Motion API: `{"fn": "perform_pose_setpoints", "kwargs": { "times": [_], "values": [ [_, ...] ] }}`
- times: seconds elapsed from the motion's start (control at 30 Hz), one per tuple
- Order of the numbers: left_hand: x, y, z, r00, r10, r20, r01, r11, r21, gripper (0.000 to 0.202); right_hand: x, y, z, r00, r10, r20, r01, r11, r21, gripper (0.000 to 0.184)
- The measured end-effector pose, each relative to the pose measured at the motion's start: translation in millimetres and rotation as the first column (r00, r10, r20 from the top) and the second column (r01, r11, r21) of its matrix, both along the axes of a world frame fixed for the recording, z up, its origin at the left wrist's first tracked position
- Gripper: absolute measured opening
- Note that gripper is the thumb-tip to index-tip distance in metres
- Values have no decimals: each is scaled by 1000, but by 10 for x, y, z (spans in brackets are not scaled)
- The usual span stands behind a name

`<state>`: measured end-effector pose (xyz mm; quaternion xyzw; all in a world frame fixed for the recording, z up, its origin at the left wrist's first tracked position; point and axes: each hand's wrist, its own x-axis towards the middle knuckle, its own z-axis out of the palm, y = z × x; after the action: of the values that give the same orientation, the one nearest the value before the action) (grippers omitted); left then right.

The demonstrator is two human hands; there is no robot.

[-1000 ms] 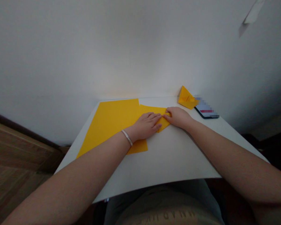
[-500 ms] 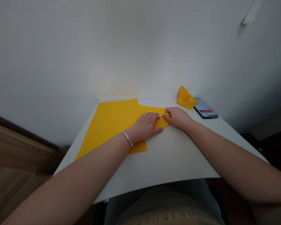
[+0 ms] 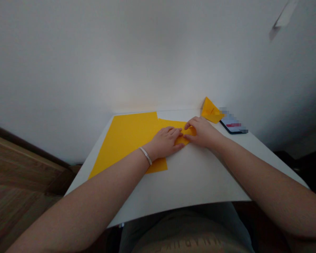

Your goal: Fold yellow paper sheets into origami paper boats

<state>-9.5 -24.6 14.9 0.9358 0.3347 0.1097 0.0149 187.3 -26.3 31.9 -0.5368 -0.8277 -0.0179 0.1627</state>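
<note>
A piece of folded yellow paper (image 3: 172, 123) lies on the white table, its left part overlapping a larger flat yellow sheet (image 3: 129, 137). My left hand (image 3: 166, 141), with a silver bangle at the wrist, rests flat across the folded piece, fingers spread. At its right end is my right hand (image 3: 201, 131); thumb and fingertips touch the paper with a gap between them where yellow shows. The hands cover part of the folds.
A folded yellow paper shape (image 3: 211, 111) stands at the back right, beside a phone (image 3: 233, 124) with a blurred screen. The white table (image 3: 195, 179) meets a pale wall (image 3: 158, 63). Wooden furniture (image 3: 18, 165) is at the left.
My right hand's thumb and fingers have spread apart from a close pinch at the paper's right end. My left hand stays on the paper. The view has shifted slightly.
</note>
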Motion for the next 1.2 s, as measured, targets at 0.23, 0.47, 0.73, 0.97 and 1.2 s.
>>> {"fn": "perform_pose_setpoints", "kwargs": {
  "times": [0.23, 0.47, 0.73, 0.97, 1.2],
  "values": [
    [-3, 15, 13, 999, 4, 35, -4, 1000, -16, 49, -58, -26, -92, 998, 23, 58, -15, 992, -128, 46],
    [-21, 17, 32, 1000, 7, 14, -6, 999, -36, 52, 8, 62, -149, 988, -141, 58, 151, 951, -269, 61],
    [-34, 19, 62, 993, -15, -118, 8, 999, -54, 57, 132, 126, -68, 976, -203, 75, 216, 919, -330, 55],
    [-59, -3, 82, 991, -3, -137, -8, 997, -81, 56, 249, 169, -49, 976, -209, 57, 215, 901, -376, 51],
    [-68, 27, 50, 991, -2, -134, -8, 997, -78, 53, 368, 231, -102, 974, -224, -24, 192, 878, -439, 52]
  ]
}}
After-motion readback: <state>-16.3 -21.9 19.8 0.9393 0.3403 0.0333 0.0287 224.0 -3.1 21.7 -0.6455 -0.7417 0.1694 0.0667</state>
